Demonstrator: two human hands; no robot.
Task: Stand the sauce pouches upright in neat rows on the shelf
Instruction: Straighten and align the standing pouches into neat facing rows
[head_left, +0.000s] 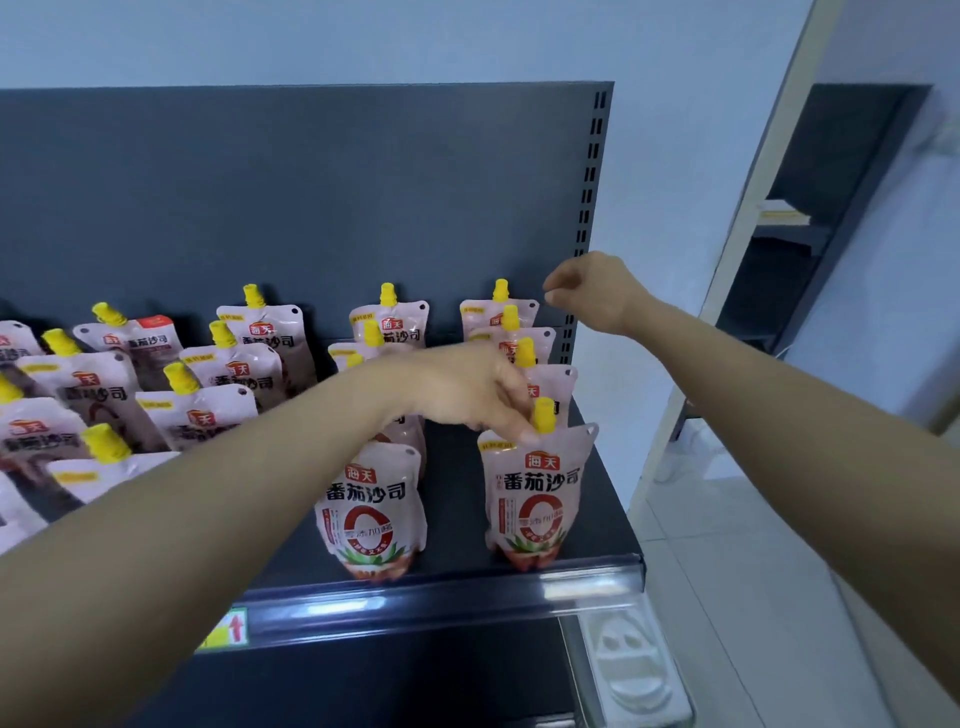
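Observation:
Pink sauce pouches with yellow caps stand in rows on a dark shelf. The front pouch of the rightmost row stands upright near the shelf's front lip. My left hand reaches across and pinches that pouch at its top, beside the yellow cap. Another front pouch stands upright to its left, its cap hidden behind my left forearm. My right hand hovers above the back of the rightmost row with fingers loosely curled, holding nothing. Several pouches at the left lean and look blurred.
The shelf's dark back panel rises behind the rows, with a slotted upright at its right edge. A clear price rail runs along the front lip. To the right are a white tiled floor and another dark shelving unit.

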